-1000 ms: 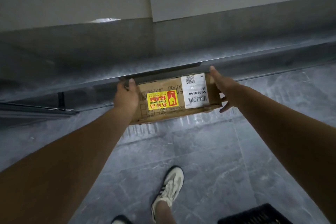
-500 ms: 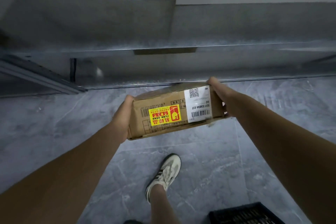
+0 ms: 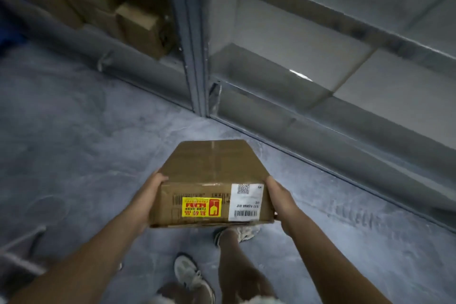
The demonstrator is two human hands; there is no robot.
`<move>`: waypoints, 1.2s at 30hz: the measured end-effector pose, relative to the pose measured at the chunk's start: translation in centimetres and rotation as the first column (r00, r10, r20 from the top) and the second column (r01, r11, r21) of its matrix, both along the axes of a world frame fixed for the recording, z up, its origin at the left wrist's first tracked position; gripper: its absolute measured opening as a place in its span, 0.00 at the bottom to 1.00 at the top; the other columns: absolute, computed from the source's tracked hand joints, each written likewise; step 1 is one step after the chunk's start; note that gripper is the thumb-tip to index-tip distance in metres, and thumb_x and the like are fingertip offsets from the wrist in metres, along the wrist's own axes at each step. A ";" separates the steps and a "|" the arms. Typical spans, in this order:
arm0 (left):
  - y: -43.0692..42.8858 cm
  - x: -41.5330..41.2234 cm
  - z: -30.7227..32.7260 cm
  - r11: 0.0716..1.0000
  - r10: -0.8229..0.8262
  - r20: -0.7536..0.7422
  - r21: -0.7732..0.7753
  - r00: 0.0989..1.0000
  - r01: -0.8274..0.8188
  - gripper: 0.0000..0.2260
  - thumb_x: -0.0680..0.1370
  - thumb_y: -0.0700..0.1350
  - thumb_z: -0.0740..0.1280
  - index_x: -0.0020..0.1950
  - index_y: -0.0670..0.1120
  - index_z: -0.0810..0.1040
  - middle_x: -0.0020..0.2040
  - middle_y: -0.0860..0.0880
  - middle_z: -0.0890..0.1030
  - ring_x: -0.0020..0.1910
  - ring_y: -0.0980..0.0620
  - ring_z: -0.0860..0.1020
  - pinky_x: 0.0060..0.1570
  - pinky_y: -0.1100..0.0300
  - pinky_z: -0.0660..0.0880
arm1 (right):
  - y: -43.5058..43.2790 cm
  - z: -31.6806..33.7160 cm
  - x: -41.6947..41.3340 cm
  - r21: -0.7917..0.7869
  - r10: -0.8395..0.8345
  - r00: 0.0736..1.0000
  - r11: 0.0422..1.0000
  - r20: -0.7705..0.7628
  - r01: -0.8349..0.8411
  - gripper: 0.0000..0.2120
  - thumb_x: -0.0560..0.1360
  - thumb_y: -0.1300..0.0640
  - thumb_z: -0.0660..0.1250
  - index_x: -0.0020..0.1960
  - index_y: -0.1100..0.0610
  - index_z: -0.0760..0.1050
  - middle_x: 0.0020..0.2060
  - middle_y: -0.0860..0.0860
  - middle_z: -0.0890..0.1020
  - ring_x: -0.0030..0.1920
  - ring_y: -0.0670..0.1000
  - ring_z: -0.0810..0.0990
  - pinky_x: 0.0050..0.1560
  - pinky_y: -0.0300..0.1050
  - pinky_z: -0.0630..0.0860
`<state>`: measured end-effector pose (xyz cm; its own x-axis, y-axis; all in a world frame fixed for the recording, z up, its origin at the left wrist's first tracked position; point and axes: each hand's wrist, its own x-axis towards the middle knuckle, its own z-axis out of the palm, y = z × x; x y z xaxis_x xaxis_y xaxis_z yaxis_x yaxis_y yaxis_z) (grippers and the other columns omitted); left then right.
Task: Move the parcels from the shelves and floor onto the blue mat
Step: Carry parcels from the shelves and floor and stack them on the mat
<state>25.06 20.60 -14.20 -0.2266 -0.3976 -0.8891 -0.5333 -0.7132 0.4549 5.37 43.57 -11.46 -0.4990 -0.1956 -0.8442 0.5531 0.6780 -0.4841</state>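
I hold a flat brown cardboard parcel (image 3: 212,180) in the air over the grey floor, close to my body. A yellow and red sticker and a white barcode label sit on its near side. My left hand (image 3: 148,197) grips its left end and my right hand (image 3: 277,201) grips its right end. Several other brown parcels (image 3: 140,24) lie stacked on the low shelf at the upper left. A sliver of blue (image 3: 7,29) shows at the far left edge; I cannot tell whether it is the mat.
A grey metal shelf upright (image 3: 195,57) stands ahead, with bare shelf boards (image 3: 283,74) running off to the right. My two feet in pale sneakers (image 3: 192,276) are on the floor below the parcel. A thin metal frame (image 3: 22,249) shows at the lower left.
The parcel has come off the low shelf and in toward my body. My view has swung left, so the upright and the stacked parcels now show.
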 end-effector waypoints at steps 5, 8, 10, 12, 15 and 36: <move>-4.6 11.1 9.2 0.979 0.153 -0.118 -0.120 0.981 -0.167 0.15 0.70 0.59 0.64 0.54 0.61 0.79 0.53 0.43 0.84 0.49 0.41 0.83 0.47 0.36 0.79 | -10.0 8.6 6.0 -0.082 0.242 0.965 0.965 -0.096 -0.250 0.18 0.74 0.40 0.58 0.47 0.49 0.81 0.40 0.48 0.87 0.44 0.50 0.84 0.39 0.44 0.77; -7.8 17.4 13.7 0.916 0.311 -0.226 -0.187 0.923 -0.354 0.23 0.69 0.59 0.66 0.64 0.63 0.75 0.56 0.45 0.83 0.50 0.45 0.83 0.47 0.40 0.80 | -16.5 13.3 10.1 -0.138 0.353 0.918 0.915 -0.180 -0.379 0.17 0.74 0.40 0.59 0.47 0.50 0.80 0.45 0.49 0.85 0.46 0.51 0.83 0.46 0.47 0.79; -8.6 21.3 16.6 0.868 0.391 -0.278 -0.204 0.877 -0.452 0.24 0.72 0.58 0.65 0.69 0.64 0.70 0.55 0.48 0.84 0.48 0.48 0.84 0.42 0.45 0.81 | -20.4 16.0 12.9 -0.172 0.415 0.886 0.876 -0.207 -0.451 0.17 0.73 0.39 0.60 0.46 0.50 0.80 0.40 0.48 0.85 0.42 0.49 0.83 0.37 0.42 0.75; -9.8 24.6 18.9 0.814 0.461 -0.332 -0.210 0.823 -0.541 0.25 0.73 0.58 0.64 0.71 0.65 0.66 0.54 0.48 0.84 0.47 0.48 0.84 0.40 0.47 0.81 | -24.2 18.0 15.2 -0.198 0.473 0.852 0.834 -0.225 -0.515 0.17 0.72 0.39 0.61 0.45 0.51 0.80 0.39 0.48 0.85 0.40 0.49 0.83 0.35 0.40 0.73; -11.3 28.5 21.3 0.722 0.555 -0.410 -0.194 0.724 -0.664 0.26 0.73 0.57 0.65 0.71 0.66 0.66 0.56 0.48 0.83 0.50 0.47 0.83 0.44 0.46 0.80 | -29.9 20.2 17.7 -0.232 0.540 0.804 0.773 -0.247 -0.591 0.19 0.69 0.37 0.62 0.47 0.50 0.81 0.44 0.50 0.85 0.46 0.51 0.82 0.39 0.43 0.74; -40.3 31.6 26.1 0.413 0.663 -0.586 -0.234 0.467 -0.880 0.18 0.75 0.48 0.72 0.62 0.42 0.78 0.57 0.41 0.83 0.55 0.44 0.82 0.45 0.56 0.81 | -73.2 24.8 18.5 -0.476 0.843 0.459 0.293 -0.281 -0.829 0.26 0.75 0.50 0.65 0.71 0.34 0.65 0.61 0.50 0.80 0.57 0.54 0.81 0.51 0.54 0.80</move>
